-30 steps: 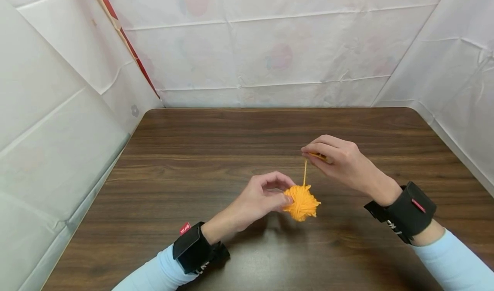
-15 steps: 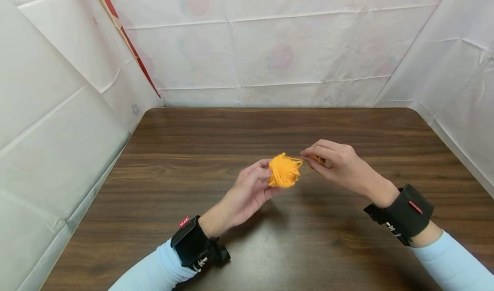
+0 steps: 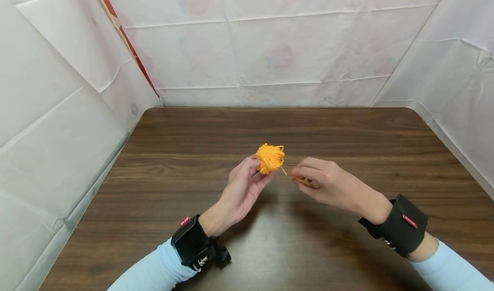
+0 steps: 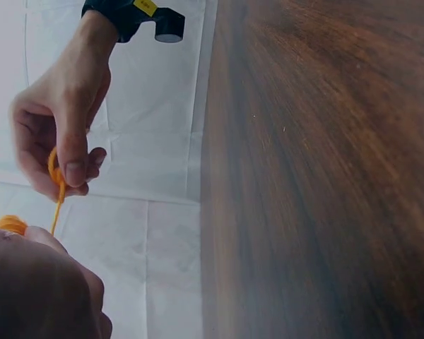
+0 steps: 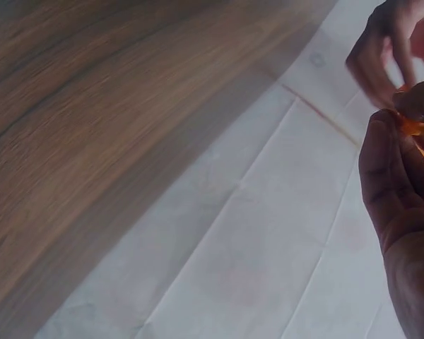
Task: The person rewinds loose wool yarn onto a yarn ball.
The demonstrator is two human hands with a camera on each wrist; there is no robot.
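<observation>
Fingers: my left hand (image 3: 247, 184) grips yarn ball (image 3: 270, 157), frame centre | right hand (image 3: 322, 184) pinches strand (image 3: 284, 171) just right | above table (image 3: 185, 154)

My left hand (image 3: 247, 187) holds a small orange yarn ball (image 3: 270, 158) at its fingertips, above the table. Its loose strand (image 3: 284, 171) runs short and taut to my right hand (image 3: 328, 184), which pinches it.

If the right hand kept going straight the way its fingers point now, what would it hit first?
Most likely the yarn ball held in the left hand. The right hand points left and slightly away, pinching the strand leading to it. Depth is hard to judge, so it might meet the left fingers instead.
</observation>
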